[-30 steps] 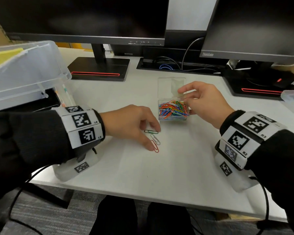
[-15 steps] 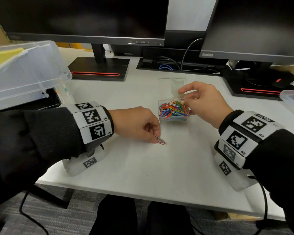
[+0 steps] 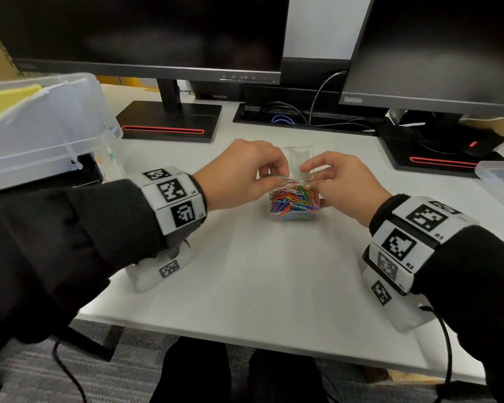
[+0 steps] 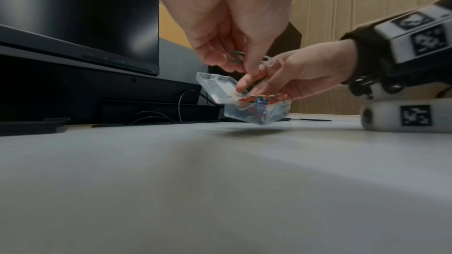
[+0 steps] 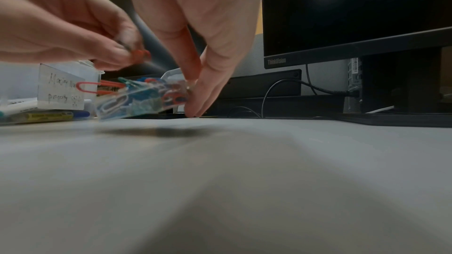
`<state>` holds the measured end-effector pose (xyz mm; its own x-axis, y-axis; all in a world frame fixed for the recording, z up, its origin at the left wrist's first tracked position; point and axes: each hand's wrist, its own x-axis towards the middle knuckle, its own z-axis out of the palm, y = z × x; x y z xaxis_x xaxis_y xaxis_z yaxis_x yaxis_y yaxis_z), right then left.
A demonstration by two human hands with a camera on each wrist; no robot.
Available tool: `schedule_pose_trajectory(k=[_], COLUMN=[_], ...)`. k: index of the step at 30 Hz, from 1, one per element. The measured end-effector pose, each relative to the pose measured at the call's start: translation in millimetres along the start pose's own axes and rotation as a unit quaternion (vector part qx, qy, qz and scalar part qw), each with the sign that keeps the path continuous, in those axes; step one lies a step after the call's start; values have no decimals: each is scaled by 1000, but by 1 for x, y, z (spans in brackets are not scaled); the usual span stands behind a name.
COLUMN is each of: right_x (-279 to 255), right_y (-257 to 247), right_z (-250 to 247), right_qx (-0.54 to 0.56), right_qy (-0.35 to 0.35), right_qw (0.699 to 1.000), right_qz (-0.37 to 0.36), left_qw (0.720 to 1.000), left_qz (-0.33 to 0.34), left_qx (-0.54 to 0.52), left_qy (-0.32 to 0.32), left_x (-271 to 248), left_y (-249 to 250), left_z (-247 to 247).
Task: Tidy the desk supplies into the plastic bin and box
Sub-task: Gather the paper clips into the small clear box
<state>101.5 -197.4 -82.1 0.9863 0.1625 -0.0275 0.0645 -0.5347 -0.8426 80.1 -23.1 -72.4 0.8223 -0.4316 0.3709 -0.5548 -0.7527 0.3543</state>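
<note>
A small clear box (image 3: 294, 205) heaped with coloured paper clips sits mid-desk, its lid (image 3: 298, 159) swung open to the far side. My right hand (image 3: 314, 184) grips the box by its right side; in the left wrist view the box (image 4: 259, 112) is tilted, one edge off the desk. My left hand (image 3: 269, 177) hovers just over the box's left rim and pinches a few paper clips (image 3: 280, 178) between thumb and fingers. The right wrist view shows those pinched clips (image 5: 138, 53) above the box (image 5: 144, 99).
A large clear plastic bin (image 3: 41, 135) stands at the left edge, with pens (image 5: 36, 115) beside it. Two monitors on black stands (image 3: 169, 120) and a cable tray line the back. Another clear container (image 3: 499, 173) shows at the far right.
My left hand gathered the loose clips off the desk, pinched them and carried them up and right to the box. My right hand has tipped the box.
</note>
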Motion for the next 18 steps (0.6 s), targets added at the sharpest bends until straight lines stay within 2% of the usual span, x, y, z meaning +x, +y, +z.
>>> schedule_pose_trajectory(k=[3, 6, 13, 18], right_x=[-1, 1, 4, 4], right_y=[2, 4, 9, 8], right_z=[2, 2, 1, 1], right_qx=[4, 8, -9, -39], right_qy=[-19, -32, -33, -23], right_qw=[1000, 999, 999, 999], right_qz=[7, 10, 20, 14], left_qw=[998, 996, 996, 987], left_qz=[-32, -34, -29, -50], left_qx=[18, 18, -37, -43], left_qy=[-43, -83, -77, -149], left_x=[14, 20, 5, -8], left_y=[2, 5, 4, 6], left_z=[10, 17, 8, 7])
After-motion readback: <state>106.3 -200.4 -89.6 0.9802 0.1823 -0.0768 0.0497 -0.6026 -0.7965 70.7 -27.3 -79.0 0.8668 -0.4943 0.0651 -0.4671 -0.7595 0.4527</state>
